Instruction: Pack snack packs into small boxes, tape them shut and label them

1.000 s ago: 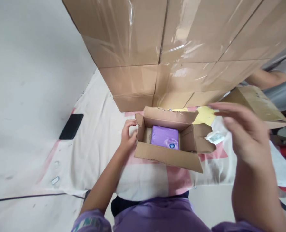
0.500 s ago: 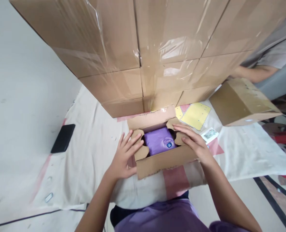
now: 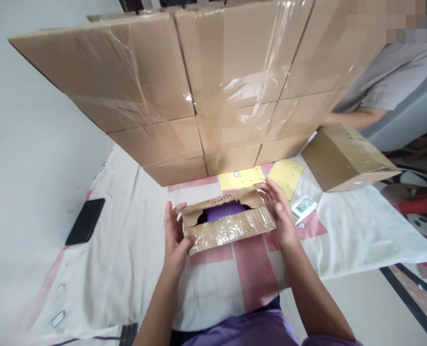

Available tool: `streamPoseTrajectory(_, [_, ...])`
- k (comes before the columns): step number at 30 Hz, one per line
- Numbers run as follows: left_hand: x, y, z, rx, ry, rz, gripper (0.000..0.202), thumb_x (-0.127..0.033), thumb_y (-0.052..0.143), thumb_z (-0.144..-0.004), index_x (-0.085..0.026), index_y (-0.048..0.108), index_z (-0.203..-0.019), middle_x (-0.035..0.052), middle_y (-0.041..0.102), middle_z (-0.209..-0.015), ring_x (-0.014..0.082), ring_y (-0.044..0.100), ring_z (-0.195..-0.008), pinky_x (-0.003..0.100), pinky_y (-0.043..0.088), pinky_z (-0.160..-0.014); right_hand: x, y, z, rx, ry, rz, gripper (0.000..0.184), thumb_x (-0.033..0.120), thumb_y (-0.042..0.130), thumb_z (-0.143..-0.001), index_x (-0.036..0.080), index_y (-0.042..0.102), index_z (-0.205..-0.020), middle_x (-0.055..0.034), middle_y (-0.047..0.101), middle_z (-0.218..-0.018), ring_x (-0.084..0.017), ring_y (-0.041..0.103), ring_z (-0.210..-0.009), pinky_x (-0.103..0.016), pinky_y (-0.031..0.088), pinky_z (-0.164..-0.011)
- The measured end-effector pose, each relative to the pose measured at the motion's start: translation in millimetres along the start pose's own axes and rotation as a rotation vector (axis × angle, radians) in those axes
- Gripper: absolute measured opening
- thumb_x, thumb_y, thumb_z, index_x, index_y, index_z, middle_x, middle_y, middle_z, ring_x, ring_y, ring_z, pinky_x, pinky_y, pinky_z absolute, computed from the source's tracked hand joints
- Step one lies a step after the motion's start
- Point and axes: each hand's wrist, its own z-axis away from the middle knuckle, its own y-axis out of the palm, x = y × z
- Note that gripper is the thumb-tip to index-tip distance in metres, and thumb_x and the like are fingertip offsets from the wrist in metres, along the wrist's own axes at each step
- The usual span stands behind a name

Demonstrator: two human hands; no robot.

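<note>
A small cardboard box (image 3: 231, 229) lies on the white cloth in front of me, its taped near flap folded over the top. A purple pack (image 3: 222, 211) shows through the gap between the flaps. My left hand (image 3: 175, 235) grips the box's left end, thumb on the near flap. My right hand (image 3: 278, 211) presses the right end, fingers on the far flap.
A wall of stacked, film-wrapped cartons (image 3: 213, 86) stands just behind the box. Another person's arm (image 3: 354, 117) and a closed carton (image 3: 346, 158) are at the right. A black phone (image 3: 84, 221) lies at the left, a small white packet (image 3: 303, 206) and yellow sheets (image 3: 285, 173) near my right hand.
The side flaps were folded in, then the near flap came down over the purple pack. Both hands shifted to the box's ends. The view tilted up.
</note>
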Motion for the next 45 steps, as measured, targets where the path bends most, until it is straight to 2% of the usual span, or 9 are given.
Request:
streamPoseTrajectory(5, [-35.4, -8.4, -12.1, 0.133, 0.275, -0.654, 0.032, -0.022, 0.053, -0.095, -0.032, 0.068, -0.121, 0.0018, 0.065, -0.138, 0.0293, 0.041, -0.143, 0.054, 0.032, -0.12, 1.1, -17.6, -3.7, 0.146, -0.131, 0.338, 0.056, 0.064, 0.03, -0.103, 0.032, 0.071, -0.124, -0.0082, 0.061, -0.134, -0.034, 0.05, -0.134, -0.058, 0.035, -0.119])
streamPoseTrajectory(13, [-58.8, 0.3, -4.5, 0.202, 0.372, -1.077, 0.05, -0.046, 0.063, -0.093, -0.026, 0.057, -0.139, 0.0087, 0.056, -0.152, 0.038, 0.042, -0.143, 0.059, 0.025, -0.119, 14.4, -27.7, 10.5, 0.276, -0.182, 0.555, 0.064, 0.071, 0.034, -0.1, 0.032, 0.055, -0.146, -0.0085, 0.047, -0.159, -0.037, 0.042, -0.145, -0.061, 0.034, -0.118])
streamPoseTrajectory(18, [-64.1, 12.0, 17.9, 0.02, 0.598, -0.93, 0.046, -0.027, 0.072, -0.086, -0.022, 0.062, -0.131, 0.0129, 0.069, -0.132, 0.0361, 0.054, -0.132, 0.056, 0.032, -0.115, 5.8, -60.6, 46.4, -0.39, -0.183, 0.638, 0.039, 0.047, 0.048, -0.1, 0.027, 0.064, -0.128, -0.0119, 0.062, -0.135, -0.034, 0.056, -0.13, -0.058, 0.042, -0.111])
streamPoseTrajectory(21, [-66.9, 53.4, 43.9, 0.082, 0.752, -0.526, 0.035, -0.011, 0.065, -0.083, -0.023, 0.063, -0.116, 0.0056, 0.076, -0.099, 0.0221, 0.069, -0.096, 0.038, 0.05, -0.09, -8.0, -98.0, 55.0, -0.767, 0.075, 0.559, 0.029, 0.041, 0.056, -0.093, 0.024, 0.065, -0.116, -0.0086, 0.066, -0.119, -0.028, 0.062, -0.115, -0.049, 0.049, -0.102])
streamPoseTrajectory(23, [-65.2, 97.9, 55.7, 0.345, 0.643, -0.283, 0.03, -0.012, 0.059, -0.088, -0.026, 0.061, -0.114, 0.0003, 0.074, -0.086, 0.0161, 0.068, -0.075, 0.031, 0.051, -0.073, -20.1, -119.2, 53.1, -0.807, 0.278, 0.399, 0.026, 0.041, 0.06, -0.089, 0.023, 0.065, -0.106, -0.006, 0.068, -0.107, -0.024, 0.066, -0.102, -0.043, 0.052, -0.094])
streamPoseTrajectory(26, [-56.0, 174.4, 52.7, 0.605, 0.291, -0.273, 0.035, -0.028, 0.061, -0.093, -0.027, 0.057, -0.128, 0.0045, 0.073, -0.105, 0.0204, 0.07, -0.094, 0.033, 0.055, -0.082, -37.4, -134.2, 47.6, -0.749, 0.394, 0.316, 0.025, 0.042, 0.061, -0.085, 0.021, 0.065, -0.097, -0.0034, 0.068, -0.092, -0.021, 0.065, -0.085, -0.04, 0.053, -0.086])
streamPoseTrajectory(31, [-34.9, 264.0, 10.0, 0.509, -0.147, -0.2, 0.048, -0.033, 0.07, -0.086, -0.021, 0.055, -0.13, 0.0133, 0.055, -0.124, 0.0252, 0.064, -0.113, 0.039, 0.053, -0.1, -52.1, -128.5, 49.7, -0.734, 0.282, 0.495, 0.034, 0.041, 0.057, -0.087, 0.019, 0.064, -0.112, -0.0073, 0.066, -0.102, -0.024, 0.063, -0.091, -0.043, 0.052, -0.087])
streamPoseTrajectory(36, [-20.0, 283.4, -18.0, 0.418, -0.259, -0.187, 0.01, -0.028, 0.068, -0.086, -0.019, 0.067, -0.09, 0.0085, 0.054, -0.11, 0.0207, 0.063, -0.1, 0.037, 0.051, -0.098, -58.1, -131.5, 57.1, -0.535, 0.231, 0.67, 0.05, 0.042, 0.056, -0.092, 0.021, 0.058, -0.137, -0.0089, 0.062, -0.103, -0.027, 0.058, -0.1, -0.051, 0.051, -0.096])
streamPoseTrajectory(45, [-17.7, 286.8, -25.0, 0.404, -0.285, -0.09, 0.005, -0.019, 0.07, -0.077, -0.02, 0.073, -0.073, 0.0048, 0.057, -0.094, 0.0185, 0.06, -0.088, 0.034, 0.049, -0.09, -60.0, -138.4, 62.0, -0.301, 0.209, 0.655, 0.066, 0.037, 0.053, -0.097, 0.027, 0.031, -0.159, -0.0128, 0.041, -0.16, -0.031, 0.037, -0.149, -0.06, 0.031, -0.123])
